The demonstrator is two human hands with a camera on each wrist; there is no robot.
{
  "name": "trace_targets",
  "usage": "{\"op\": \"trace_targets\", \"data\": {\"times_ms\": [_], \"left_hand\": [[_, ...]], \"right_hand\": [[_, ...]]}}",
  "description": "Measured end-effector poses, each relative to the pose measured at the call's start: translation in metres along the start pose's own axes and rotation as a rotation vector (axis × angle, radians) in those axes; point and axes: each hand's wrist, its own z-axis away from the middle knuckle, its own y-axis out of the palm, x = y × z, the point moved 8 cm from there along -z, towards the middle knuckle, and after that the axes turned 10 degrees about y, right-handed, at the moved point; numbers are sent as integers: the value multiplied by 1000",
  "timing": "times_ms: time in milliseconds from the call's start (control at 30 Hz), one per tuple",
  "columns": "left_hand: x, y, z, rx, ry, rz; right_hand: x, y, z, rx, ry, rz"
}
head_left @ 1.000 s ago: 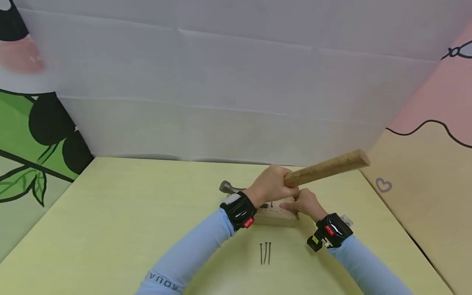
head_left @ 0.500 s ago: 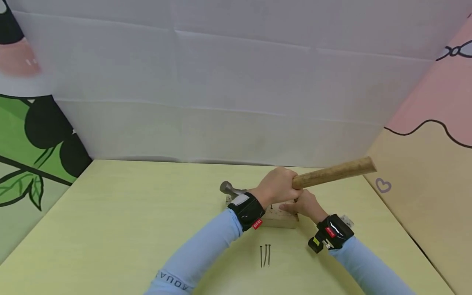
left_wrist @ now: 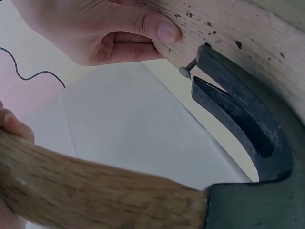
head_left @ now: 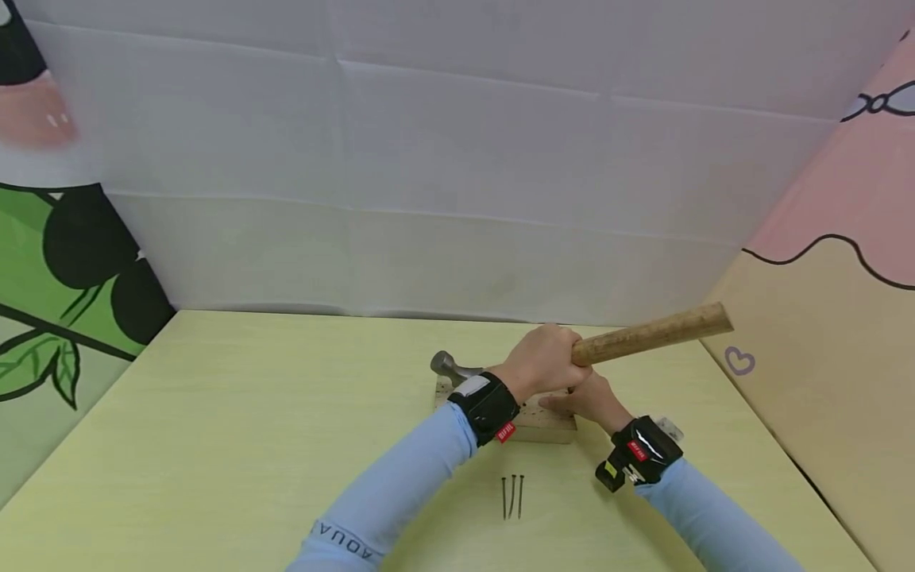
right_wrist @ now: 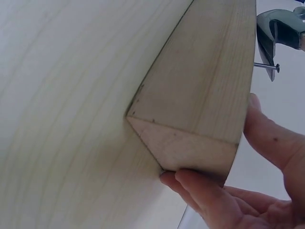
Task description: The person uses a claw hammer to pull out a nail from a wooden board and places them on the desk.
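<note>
My left hand (head_left: 539, 357) grips the wooden handle (head_left: 650, 334) of a claw hammer, which slants up to the right. In the left wrist view, the dark claw (left_wrist: 233, 105) lies over a wooden block, its two tips at a nail (left_wrist: 189, 68) that sticks out of the wood. The nail's head shows just past the tips. Thumb and fingers of my right hand (head_left: 593, 401) hold the right end of the block (head_left: 546, 427); in the right wrist view the fingers lie under its end face (right_wrist: 190, 143) and the thumb is on the face with the nail.
Three loose nails (head_left: 511, 497) lie side by side on the pale yellow table (head_left: 250, 445), nearer than the block. A white backdrop (head_left: 457, 199) rises behind the table, and a printed panel (head_left: 822, 381) stands along the right side.
The hammer handle has swung slightly down and to the right, my left hand moving right with it, mostly in the first half second. The right hand stays on the block.
</note>
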Motion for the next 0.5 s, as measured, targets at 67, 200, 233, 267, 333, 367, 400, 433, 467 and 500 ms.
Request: {"op": "trace_targets", "data": {"times_ms": [67, 200, 233, 267, 333, 367, 400, 433, 467, 500], "left_hand": [[0, 0, -1, -7, -2, 17], [-1, 2, -4, -10, -15, 46], [-1, 2, -5, -15, -17, 54], [-1, 2, -6, -21, -19, 61], [0, 1, -7, -39, -27, 86], [1, 0, -7, -50, -32, 101], [2, -1, -7, -61, -40, 121], [4, -2, -7, -69, -50, 138], [5, -2, -6, -80, -62, 161], [7, -3, -6, -87, -73, 179]], "right_hand": [[-1, 0, 0, 4, 4, -8], [-1, 0, 0, 3, 8, -13], [-1, 0, 0, 2, 7, -13], [-1, 0, 0, 1, 3, -10], [0, 0, 0, 0, 4, -10], [0, 0, 0, 1, 9, -6], [0, 0, 0, 3, 19, -1], [0, 1, 0, 8, 27, -4], [0, 1, 0, 12, 33, -5], [1, 1, 0, 14, 40, -4]]}}
